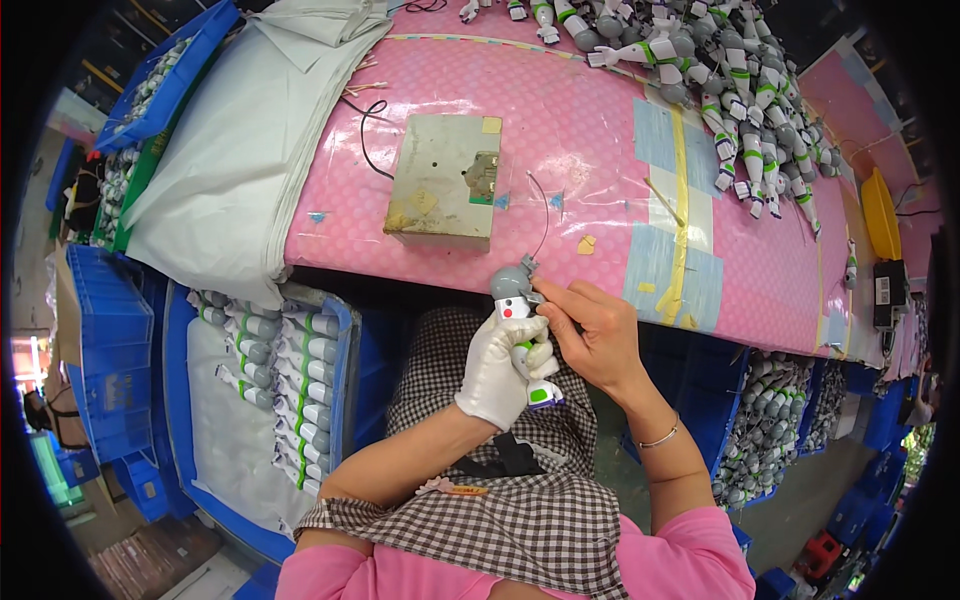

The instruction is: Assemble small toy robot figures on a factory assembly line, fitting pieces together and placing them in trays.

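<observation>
Got a smooth plastic toy arm (511, 282), ball-shouldered, wrapped in my cloth-gloved left hand (497, 368) above my checked apron (490, 540). My bare right hand (598, 325) pinches a small grey piece (535, 298) beside it.

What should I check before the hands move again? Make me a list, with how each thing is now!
1. Left hand wears a white cloth glove: ok.
2. Left hand grips the grey, white and green plastic toy arm: ok.
3. Bare right hand is gloved too, if you want both covered: not ok.
4. Thin, dark, curved wire is joined to the toy arm's grey end: cannot tell; it only looks close in this view.
5. Boxy grey-beige metal block stands apart from both hands: ok.
6. Similar plastic toy arms lie inside the blue plastic tub: ok.
</observation>
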`<action>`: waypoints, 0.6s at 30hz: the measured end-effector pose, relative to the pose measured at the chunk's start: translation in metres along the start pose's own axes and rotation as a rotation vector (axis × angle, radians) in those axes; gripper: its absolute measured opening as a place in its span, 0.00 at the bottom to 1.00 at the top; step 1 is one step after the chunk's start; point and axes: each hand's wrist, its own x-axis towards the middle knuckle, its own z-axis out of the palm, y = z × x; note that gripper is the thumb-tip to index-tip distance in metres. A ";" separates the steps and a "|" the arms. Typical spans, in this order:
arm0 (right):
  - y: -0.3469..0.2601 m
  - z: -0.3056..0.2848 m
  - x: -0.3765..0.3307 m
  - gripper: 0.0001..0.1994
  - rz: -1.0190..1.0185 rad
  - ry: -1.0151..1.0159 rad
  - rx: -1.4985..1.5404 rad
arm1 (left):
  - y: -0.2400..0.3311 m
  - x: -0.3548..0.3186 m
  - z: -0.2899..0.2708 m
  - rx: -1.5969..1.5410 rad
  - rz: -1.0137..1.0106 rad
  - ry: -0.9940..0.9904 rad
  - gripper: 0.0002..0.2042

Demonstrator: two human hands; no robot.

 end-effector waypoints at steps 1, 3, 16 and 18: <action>0.000 0.000 0.000 0.12 0.004 -0.003 -0.001 | 0.000 0.000 0.001 0.000 -0.001 0.011 0.07; 0.000 0.000 0.000 0.12 0.007 -0.012 0.002 | 0.000 0.000 0.000 -0.003 0.002 0.027 0.07; 0.001 -0.001 0.004 0.12 -0.001 -0.027 -0.008 | -0.001 0.000 0.000 -0.045 -0.017 0.026 0.07; 0.002 -0.002 0.003 0.12 -0.015 -0.033 0.001 | -0.001 -0.001 -0.001 -0.070 -0.023 0.032 0.07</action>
